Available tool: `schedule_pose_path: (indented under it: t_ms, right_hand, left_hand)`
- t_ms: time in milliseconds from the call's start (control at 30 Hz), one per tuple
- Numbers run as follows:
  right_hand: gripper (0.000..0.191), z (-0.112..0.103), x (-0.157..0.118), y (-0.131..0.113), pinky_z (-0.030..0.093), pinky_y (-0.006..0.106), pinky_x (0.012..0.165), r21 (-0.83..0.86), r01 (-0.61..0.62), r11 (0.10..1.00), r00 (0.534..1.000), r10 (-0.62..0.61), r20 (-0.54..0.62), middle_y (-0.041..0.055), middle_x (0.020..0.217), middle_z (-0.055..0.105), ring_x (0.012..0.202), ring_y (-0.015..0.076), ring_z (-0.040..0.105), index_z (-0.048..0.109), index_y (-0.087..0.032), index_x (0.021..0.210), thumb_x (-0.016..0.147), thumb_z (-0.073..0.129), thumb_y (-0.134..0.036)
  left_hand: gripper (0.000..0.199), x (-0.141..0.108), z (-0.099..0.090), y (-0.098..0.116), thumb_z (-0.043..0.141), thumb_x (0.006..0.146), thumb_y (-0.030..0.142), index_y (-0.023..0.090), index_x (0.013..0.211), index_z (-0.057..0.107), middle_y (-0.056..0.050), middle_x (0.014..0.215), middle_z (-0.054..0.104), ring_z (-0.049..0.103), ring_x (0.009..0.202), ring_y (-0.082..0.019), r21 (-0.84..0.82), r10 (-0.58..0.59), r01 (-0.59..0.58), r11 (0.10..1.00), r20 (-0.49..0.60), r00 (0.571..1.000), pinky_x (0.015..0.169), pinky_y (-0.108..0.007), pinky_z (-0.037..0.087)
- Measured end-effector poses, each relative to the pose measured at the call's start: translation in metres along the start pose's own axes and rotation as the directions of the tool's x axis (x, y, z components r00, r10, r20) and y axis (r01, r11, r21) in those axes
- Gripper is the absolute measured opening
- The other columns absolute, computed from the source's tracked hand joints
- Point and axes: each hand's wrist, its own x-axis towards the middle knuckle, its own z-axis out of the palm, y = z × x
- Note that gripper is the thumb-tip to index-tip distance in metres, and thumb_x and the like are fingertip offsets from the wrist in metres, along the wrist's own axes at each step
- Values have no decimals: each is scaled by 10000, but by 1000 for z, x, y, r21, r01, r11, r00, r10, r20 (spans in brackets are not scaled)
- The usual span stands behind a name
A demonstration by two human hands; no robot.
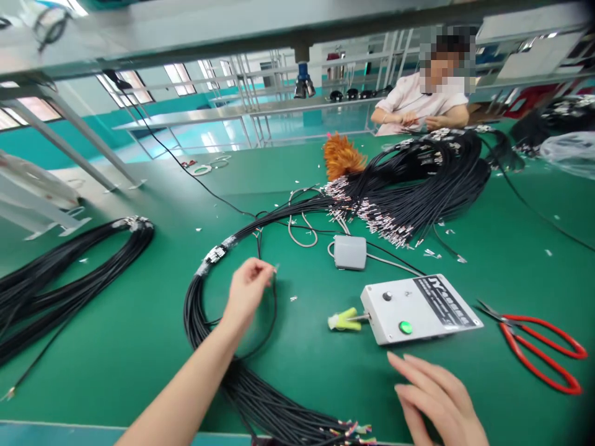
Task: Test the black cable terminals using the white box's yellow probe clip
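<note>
My left hand (248, 288) is closed in a pinch on the end of a black cable (273, 310), which curves down toward the bundle of black cables (195, 310) beneath my forearm. A small pale tip shows past the fingers. My right hand (437, 396) is apart from everything, its fingers stretched out, just in front of a white control box (423, 310) with a knob and a lit green button. From the box's left side sticks a yellow clip-like piece (344, 319). Stripped, coloured wire ends (356, 428) of the bundle lie near the front edge.
Red-handled scissors (539, 347) lie right of the box. Behind it are a grey block (350, 253) with cords, a large heap of black cables (427, 179) and orange strands (343, 158). More cables (93, 266) lie at left. Across the bench sits a co-worker (423, 105).
</note>
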Motion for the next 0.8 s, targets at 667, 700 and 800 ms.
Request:
schedule_pose_path:
  t_ms: [667,700,800]
  right_hand:
    - [239,8,-8,-11,598,389,862,178,-217,960,968,189,164,78,1081,749,1008,208,692,662,-215,1023,883,545,-60]
    - [239,6,-6,-13,598,393,859,197,-239,951,963,206,173,77,1072,750,996,209,695,663,-218,1026,887,543,-64]
    - [208,2,5,-21,599,384,842,286,-386,877,916,329,228,79,1042,745,960,211,700,651,-224,1045,916,532,-111]
  left_hand:
    - [166,-113,6,-6,516,893,107,198,960,637,-77,1014,630,576,903,-227,320,74,-605,729,842,535,821,-366,501]
    - [171,-124,9,-9,479,902,92,194,944,609,-87,1036,614,560,913,-236,344,52,-649,678,859,509,821,-383,496]
    - [153,-135,16,-13,421,942,110,204,877,524,-58,944,593,544,843,-217,392,21,-641,660,843,537,770,-357,487]
